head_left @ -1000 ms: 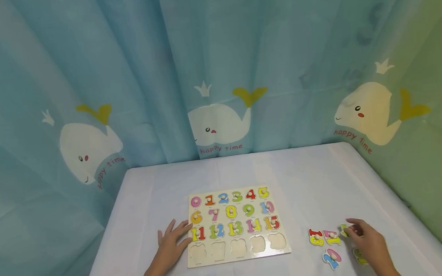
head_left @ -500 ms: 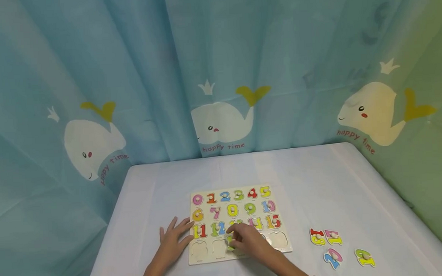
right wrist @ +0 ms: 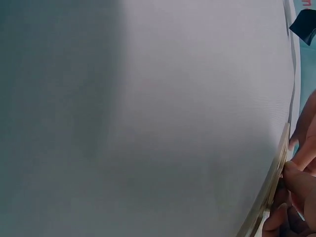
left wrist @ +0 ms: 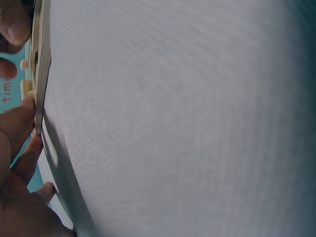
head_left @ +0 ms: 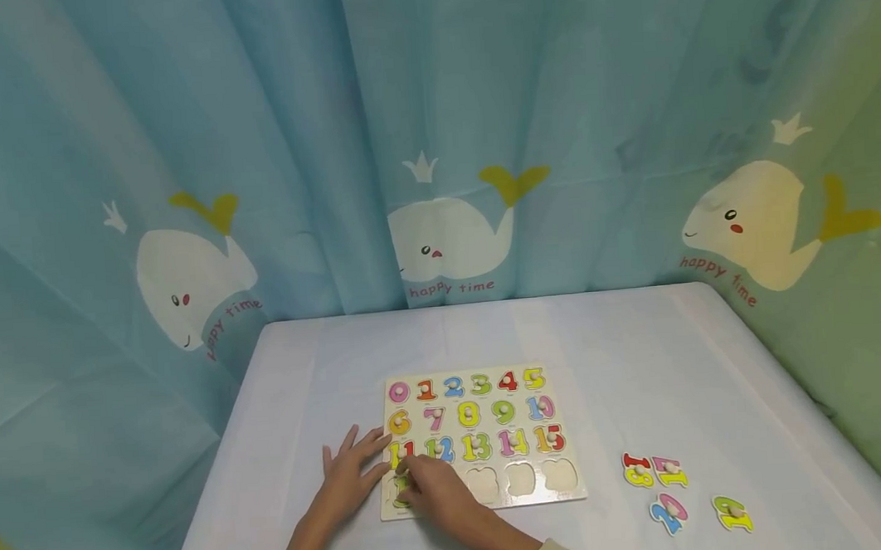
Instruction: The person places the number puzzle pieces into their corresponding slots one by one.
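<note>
A wooden number puzzle board [head_left: 490, 498] lies on the table, with knobbed number pieces in its upper three rows. Over the leftmost recess of the bottom row, my right hand [head_left: 440, 493] pinches a green number puzzle piece [head_left: 401, 500]; the fingers hide most of it, and I cannot tell whether it sits in the recess. My left hand [head_left: 347, 481] rests at the board's left edge, its spread fingertips touching the wood. In the left wrist view, fingers [left wrist: 22, 116] of that hand lie against the board's edge [left wrist: 43, 74].
To the right of the board lie a red-and-yellow 18 piece [head_left: 638, 471], a pink-and-yellow piece [head_left: 671, 471], a blue-and-pink piece [head_left: 670, 513] and a green-and-yellow piece [head_left: 733, 513]. The white-covered table [head_left: 563, 327] ends at a whale-print curtain [head_left: 594, 217].
My right hand has picked up the green number piece from the table's right side and carried it left to the board's bottom-left recess. My left hand has stayed at the board's edge.
</note>
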A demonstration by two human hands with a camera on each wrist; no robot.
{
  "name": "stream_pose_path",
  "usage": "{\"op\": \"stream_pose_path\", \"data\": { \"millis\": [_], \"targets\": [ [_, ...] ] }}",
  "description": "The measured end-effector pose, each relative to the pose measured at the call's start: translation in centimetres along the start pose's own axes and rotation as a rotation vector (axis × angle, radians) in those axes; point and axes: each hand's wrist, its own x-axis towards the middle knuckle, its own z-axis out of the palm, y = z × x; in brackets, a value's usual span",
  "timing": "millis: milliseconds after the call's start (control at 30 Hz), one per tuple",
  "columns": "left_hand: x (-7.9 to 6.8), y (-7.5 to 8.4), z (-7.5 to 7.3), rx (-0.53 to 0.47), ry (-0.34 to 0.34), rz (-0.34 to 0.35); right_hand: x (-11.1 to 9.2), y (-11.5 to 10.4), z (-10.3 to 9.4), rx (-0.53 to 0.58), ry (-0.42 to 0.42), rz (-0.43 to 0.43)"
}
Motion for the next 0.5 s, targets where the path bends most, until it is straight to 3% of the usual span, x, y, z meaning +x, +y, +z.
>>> {"op": "stream_pose_path", "data": {
  "millis": [267, 500],
  "targets": [
    [0.0, 0.3, -0.1, 0.001, -0.007, -0.009, 0.7, -0.5, 1.0, -0.082, 0.023, -0.039],
    [-0.1, 0.1, -0.1, -0.007, 0.004, -0.003, -0.1, 0.0, -0.3, -0.052, -0.114, -0.074]
  ]
}}
